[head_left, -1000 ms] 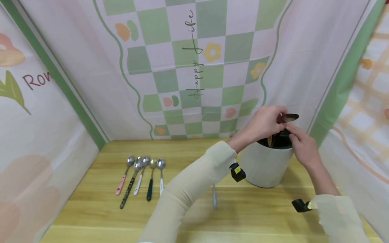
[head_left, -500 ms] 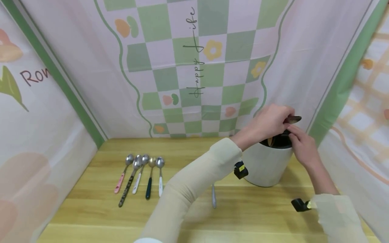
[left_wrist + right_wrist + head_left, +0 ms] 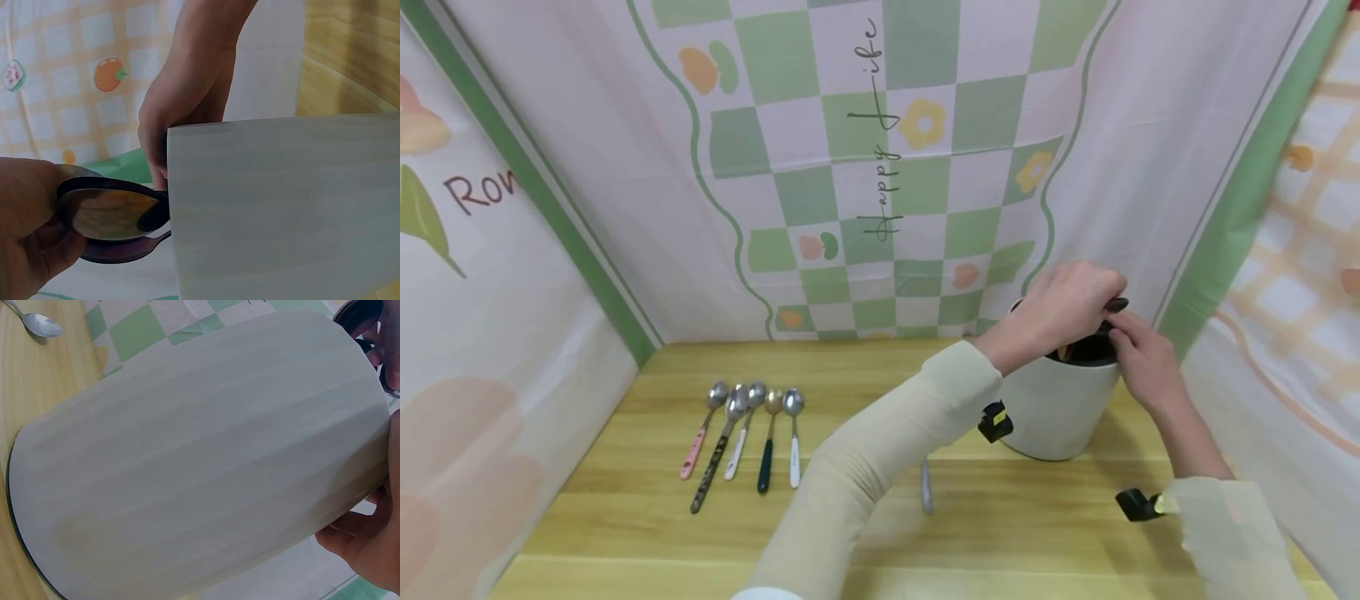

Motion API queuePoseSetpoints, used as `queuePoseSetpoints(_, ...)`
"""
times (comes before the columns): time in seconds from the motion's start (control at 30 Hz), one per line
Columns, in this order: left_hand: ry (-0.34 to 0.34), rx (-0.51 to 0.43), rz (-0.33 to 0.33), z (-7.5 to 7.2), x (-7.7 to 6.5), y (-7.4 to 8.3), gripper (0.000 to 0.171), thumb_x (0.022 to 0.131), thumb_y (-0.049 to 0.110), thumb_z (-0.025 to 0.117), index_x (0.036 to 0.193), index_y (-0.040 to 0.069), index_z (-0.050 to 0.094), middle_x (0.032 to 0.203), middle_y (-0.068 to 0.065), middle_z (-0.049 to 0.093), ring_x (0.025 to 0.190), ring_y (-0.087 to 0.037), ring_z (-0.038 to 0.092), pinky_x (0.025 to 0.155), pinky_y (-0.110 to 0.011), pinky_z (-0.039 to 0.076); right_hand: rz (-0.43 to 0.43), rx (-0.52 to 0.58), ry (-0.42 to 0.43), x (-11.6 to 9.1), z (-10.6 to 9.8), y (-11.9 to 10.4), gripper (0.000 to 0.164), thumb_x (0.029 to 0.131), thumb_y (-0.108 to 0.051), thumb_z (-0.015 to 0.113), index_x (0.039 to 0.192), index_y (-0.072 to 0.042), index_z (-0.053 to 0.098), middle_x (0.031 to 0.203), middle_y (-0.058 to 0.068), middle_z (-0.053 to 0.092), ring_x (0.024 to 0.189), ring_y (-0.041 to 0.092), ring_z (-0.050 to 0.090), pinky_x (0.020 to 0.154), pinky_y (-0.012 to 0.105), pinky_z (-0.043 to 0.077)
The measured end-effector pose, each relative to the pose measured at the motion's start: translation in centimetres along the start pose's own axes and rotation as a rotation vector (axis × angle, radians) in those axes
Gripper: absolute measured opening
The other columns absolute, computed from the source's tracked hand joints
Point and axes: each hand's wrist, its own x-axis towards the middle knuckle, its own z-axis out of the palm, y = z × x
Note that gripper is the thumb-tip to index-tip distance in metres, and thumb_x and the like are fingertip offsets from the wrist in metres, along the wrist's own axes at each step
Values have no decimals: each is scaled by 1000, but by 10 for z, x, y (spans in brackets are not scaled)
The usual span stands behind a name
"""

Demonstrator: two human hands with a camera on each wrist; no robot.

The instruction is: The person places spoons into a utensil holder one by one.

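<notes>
A pot point(image 3: 1056, 412) stands on the table point(image 3: 625, 533) at the right, near the back cloth point(image 3: 865, 167). Both hands meet over its rim: the left hand point(image 3: 1063, 308) on the near-left side, the right hand point(image 3: 1138, 362) on the right side. The left hand holds spoons point(image 3: 109, 215) just above and beside the pot's mouth. A row of five spoons point(image 3: 741, 437) lies side by side on the table well to the left of the pot. One more spoon point(image 3: 927, 487) lies between the row and the pot, partly under the left arm, in front of the pot.
</notes>
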Motion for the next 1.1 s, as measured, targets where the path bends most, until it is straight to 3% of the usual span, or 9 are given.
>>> queuePoseSetpoints(0.2, -49, 28, -24, 1, 0, 1, 22, 106, 21, 43, 95, 27, 61, 86, 11, 64, 70, -5, 52, 59, -18, 39, 35, 40, -32, 0, 0, -2, 47, 108, -26, 32, 144, -3, 49, 154, 22, 38, 140, 54, 33, 113, 68, 27)
queuePoseSetpoints(0.33, -44, -23, -27, 0, -2, -1, 25, 106, 18, 41, 85, 23, 54, 76, 9, 54, 67, -6, 46, 56, -17, 35, 44, 54, -52, -1, 0, -3, 49, 108, -27, 29, 148, -3, 44, 157, 20, 33, 142, 54, 29, 115, 68, 23)
queuePoseSetpoints(0.43, -26, -102, -26, -3, -4, -5, 23, 104, 15, 44, 84, 22, 53, 78, 10, 54, 69, -4, 47, 60, -15, 36, 46, 55, -59, -1, 0, -3, 49, 108, -26, 27, 149, -5, 42, 158, 19, 32, 144, 52, 27, 115, 69, 23)
queuePoseSetpoints(0.57, 26, -203, -15, -6, -10, -12, 13, 100, 15, 52, 94, 21, 62, 91, 12, 65, 77, -2, 56, 67, -12, 42, 46, 49, -74, 0, -1, -3, 49, 108, -25, 25, 152, -11, 40, 160, 15, 31, 145, 47, 31, 111, 68, 28)
queuePoseSetpoints(0.7, 96, -275, -11, -9, -19, -20, 11, 99, 17, 56, 102, 17, 67, 95, 9, 69, 79, -2, 59, 69, -10, 44, 24, 26, -82, 1, -1, -3, 50, 107, -22, 22, 153, -13, 39, 161, 15, 31, 126, 44, 41, 94, 60, 34)
queuePoseSetpoints(0.8, 132, -339, -37, -11, -28, -27, 12, 99, 17, 56, 104, 17, 67, 97, 8, 70, 82, -1, 60, 70, -8, 45, 4, 11, -79, 1, -1, -4, 50, 106, -19, 22, 151, -10, 41, 160, 18, 33, 127, 45, 42, 93, 60, 34)
queuePoseSetpoints(0.9, 154, -411, -79, -11, -39, -35, 12, 99, 16, 57, 106, 17, 66, 101, 8, 71, 88, 0, 63, 72, -7, 46, -3, 11, -80, 1, -1, -4, 50, 106, -19, 22, 151, -8, 42, 159, 19, 34, 141, 48, 35, 102, 65, 33)
queuePoseSetpoints(1.1, 257, -518, -95, -1, -65, -48, 12, 99, 14, 56, 107, 12, 65, 102, 3, 73, 85, 0, 66, 69, -5, 47, -14, 15, -79, 1, 0, -5, 50, 106, -18, 23, 151, -7, 42, 160, 18, 33, 135, 47, 39, 94, 60, 33)
